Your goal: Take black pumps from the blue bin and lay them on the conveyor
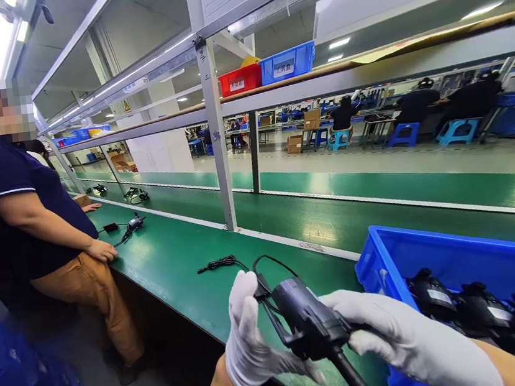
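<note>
A small black pump [307,312] with a short spout and a thin black cable [275,259] is held above the green bench, in front of me. My right hand [391,330], in a white glove, grips it from the right, fingers and thumb closed on its side. On the other side my left hand [252,344], also gloved in white, has its thumb spread away from raised fingers. Its fingertips are close to the cable; whether they touch it I cannot tell. The cable's coiled end [221,262] lies on the bench.
At right stands a blue bin [374,266] containing several black pumps [481,309]. A co-worker [17,185] stands at left, one hand on the green bench [174,247] by another corded unit [134,222]. A metal post [218,141] rises mid-bench, under a shelf with red [240,80] and blue [288,62] boxes.
</note>
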Demonstrator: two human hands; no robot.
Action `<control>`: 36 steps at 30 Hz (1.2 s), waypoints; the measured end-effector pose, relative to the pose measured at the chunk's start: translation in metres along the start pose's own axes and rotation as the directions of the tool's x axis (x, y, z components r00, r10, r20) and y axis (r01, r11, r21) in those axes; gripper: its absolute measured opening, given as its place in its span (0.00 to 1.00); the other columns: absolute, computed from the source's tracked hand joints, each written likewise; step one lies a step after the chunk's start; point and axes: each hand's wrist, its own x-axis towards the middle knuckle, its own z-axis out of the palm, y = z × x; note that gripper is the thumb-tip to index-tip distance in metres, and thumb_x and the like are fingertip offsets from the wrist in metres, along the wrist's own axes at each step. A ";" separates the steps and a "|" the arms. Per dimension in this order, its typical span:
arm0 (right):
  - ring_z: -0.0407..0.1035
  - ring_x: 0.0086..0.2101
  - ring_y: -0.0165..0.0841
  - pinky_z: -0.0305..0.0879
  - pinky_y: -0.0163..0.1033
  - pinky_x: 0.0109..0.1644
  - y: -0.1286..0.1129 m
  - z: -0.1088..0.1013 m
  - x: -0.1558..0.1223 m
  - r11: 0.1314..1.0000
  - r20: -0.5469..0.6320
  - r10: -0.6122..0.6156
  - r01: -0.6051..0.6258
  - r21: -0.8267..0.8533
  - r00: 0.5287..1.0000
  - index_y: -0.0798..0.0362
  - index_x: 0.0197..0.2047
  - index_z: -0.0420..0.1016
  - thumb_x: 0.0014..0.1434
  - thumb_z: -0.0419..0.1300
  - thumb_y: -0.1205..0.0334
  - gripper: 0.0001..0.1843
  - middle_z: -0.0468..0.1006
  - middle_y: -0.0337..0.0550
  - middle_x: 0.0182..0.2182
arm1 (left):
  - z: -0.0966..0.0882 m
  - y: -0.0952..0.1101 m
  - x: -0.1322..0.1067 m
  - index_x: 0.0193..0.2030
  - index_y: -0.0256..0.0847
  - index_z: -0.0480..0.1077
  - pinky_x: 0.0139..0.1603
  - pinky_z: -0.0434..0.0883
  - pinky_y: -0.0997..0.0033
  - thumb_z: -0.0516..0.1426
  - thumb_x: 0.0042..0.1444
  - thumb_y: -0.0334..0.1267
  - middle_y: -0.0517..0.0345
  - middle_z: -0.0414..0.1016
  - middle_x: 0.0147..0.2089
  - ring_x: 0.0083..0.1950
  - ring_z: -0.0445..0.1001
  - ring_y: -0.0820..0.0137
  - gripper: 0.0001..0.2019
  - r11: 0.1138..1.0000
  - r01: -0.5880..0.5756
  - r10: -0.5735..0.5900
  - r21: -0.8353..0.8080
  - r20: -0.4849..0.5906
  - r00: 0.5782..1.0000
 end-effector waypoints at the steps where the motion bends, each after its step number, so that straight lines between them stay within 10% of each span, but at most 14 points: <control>1: 0.79 0.49 0.40 0.75 0.39 0.55 0.000 -0.001 -0.001 0.999 -0.002 -0.030 0.030 -0.021 1.000 0.47 0.49 0.82 0.66 0.45 0.22 0.41 0.83 0.50 0.49 | -0.003 -0.002 -0.001 0.82 0.38 0.35 0.66 0.73 0.37 0.64 0.46 0.75 0.28 0.60 0.71 0.70 0.67 0.40 0.69 1.000 -0.009 0.009 0.007 0.002 1.000; 5: 0.81 0.40 0.41 0.77 0.40 0.46 -0.008 0.006 0.004 0.983 -0.062 0.181 -0.183 -0.020 0.981 0.49 0.38 0.81 0.61 0.43 0.17 0.45 0.85 0.49 0.38 | -0.004 0.009 -0.002 0.81 0.40 0.35 0.67 0.73 0.42 0.65 0.47 0.73 0.29 0.57 0.73 0.71 0.67 0.42 0.68 0.988 0.084 -0.076 -0.129 0.068 0.995; 7: 0.79 0.32 0.39 0.75 0.42 0.41 -0.014 0.012 0.011 0.931 -0.092 0.365 -0.361 0.058 0.926 0.49 0.30 0.74 0.59 0.43 0.15 0.45 0.83 0.47 0.28 | 0.002 0.023 0.004 0.78 0.47 0.49 0.64 0.75 0.49 0.61 0.56 0.69 0.37 0.67 0.67 0.66 0.73 0.50 0.50 0.914 0.306 -0.270 -0.267 0.164 0.949; 10: 0.76 0.28 0.38 0.74 0.43 0.38 -0.016 0.014 0.024 0.835 -0.054 0.509 -0.478 0.272 0.859 0.50 0.29 0.68 0.56 0.44 0.14 0.43 0.81 0.47 0.27 | 0.018 0.038 0.017 0.61 0.45 0.70 0.63 0.74 0.57 0.51 0.70 0.62 0.47 0.77 0.56 0.57 0.77 0.61 0.26 0.443 0.768 -0.646 -0.462 0.429 0.631; 13: 0.73 0.25 0.34 0.73 0.43 0.37 -0.006 0.008 0.035 0.828 -0.182 0.532 -0.463 0.317 0.827 0.51 0.32 0.67 0.52 0.43 0.12 0.45 0.78 0.45 0.25 | 0.036 0.038 0.026 0.56 0.40 0.75 0.65 0.73 0.56 0.52 0.66 0.68 0.47 0.80 0.54 0.58 0.78 0.59 0.32 -0.212 0.811 -0.701 -0.545 0.663 0.262; 16: 0.71 0.27 0.34 0.73 0.43 0.36 0.004 0.005 0.046 0.842 -0.196 0.529 -0.482 0.243 0.826 0.53 0.39 0.70 0.53 0.51 0.16 0.44 0.77 0.43 0.27 | 0.047 0.033 0.032 0.55 0.38 0.77 0.66 0.73 0.55 0.55 0.58 0.74 0.46 0.81 0.55 0.61 0.77 0.55 0.39 -0.441 0.715 -0.640 -0.543 0.748 0.173; 21: 0.77 0.51 0.44 0.75 0.47 0.59 0.010 -0.001 0.077 0.894 -0.092 0.361 -0.316 0.317 0.928 0.56 0.49 0.78 0.52 0.64 0.30 0.37 0.84 0.51 0.48 | 0.043 0.005 0.058 0.67 0.42 0.66 0.68 0.71 0.58 0.43 0.68 0.70 0.45 0.73 0.67 0.66 0.73 0.60 0.38 0.190 0.888 -0.612 -0.419 0.657 0.441; 23: 0.78 0.50 0.44 0.75 0.47 0.58 0.012 -0.017 0.093 0.903 -0.151 0.364 -0.309 0.298 0.919 0.57 0.49 0.79 0.54 0.61 0.32 0.37 0.84 0.51 0.48 | 0.043 -0.027 0.069 0.73 0.43 0.57 0.66 0.73 0.56 0.28 0.71 0.65 0.43 0.69 0.70 0.64 0.75 0.61 0.39 0.408 0.873 -0.505 -0.268 0.730 0.460; 25: 0.79 0.48 0.42 0.76 0.45 0.55 0.015 -0.047 0.107 0.921 -0.261 0.374 -0.323 0.217 0.890 0.58 0.51 0.80 0.57 0.59 0.36 0.34 0.85 0.51 0.48 | 0.047 -0.067 0.072 0.74 0.42 0.54 0.67 0.72 0.51 0.25 0.71 0.62 0.41 0.69 0.70 0.64 0.75 0.59 0.40 0.523 0.837 -0.455 -0.158 0.779 0.431; 29: 0.76 0.53 0.42 0.70 0.42 0.59 0.022 -0.137 0.131 0.892 -0.570 0.323 -0.445 -0.084 0.756 0.56 0.55 0.81 0.65 0.59 0.43 0.27 0.84 0.50 0.51 | 0.057 -0.134 0.044 0.65 0.40 0.69 0.76 0.54 0.36 0.64 0.49 0.70 0.35 0.68 0.70 0.73 0.64 0.39 0.45 0.671 0.742 -0.383 0.008 0.860 0.337; 32: 0.75 0.52 0.44 0.68 0.47 0.59 0.038 -0.201 0.141 0.738 -0.704 0.258 -0.605 -0.298 0.662 0.58 0.50 0.81 0.66 0.62 0.42 0.26 0.83 0.52 0.48 | 0.067 -0.150 0.012 0.58 0.43 0.75 0.74 0.56 0.35 0.75 0.27 0.64 0.39 0.74 0.66 0.68 0.68 0.34 0.49 0.814 0.581 -0.145 0.007 0.971 0.191; 36: 0.76 0.43 0.38 0.71 0.49 0.54 0.095 -0.240 0.131 0.475 -0.697 0.373 -0.771 -0.423 0.612 0.58 0.44 0.79 0.69 0.62 0.45 0.21 0.80 0.46 0.40 | 0.083 -0.153 -0.009 0.57 0.46 0.75 0.64 0.68 0.50 0.71 0.41 0.60 0.46 0.77 0.59 0.60 0.75 0.43 0.37 0.891 0.420 -0.191 0.174 0.982 -0.003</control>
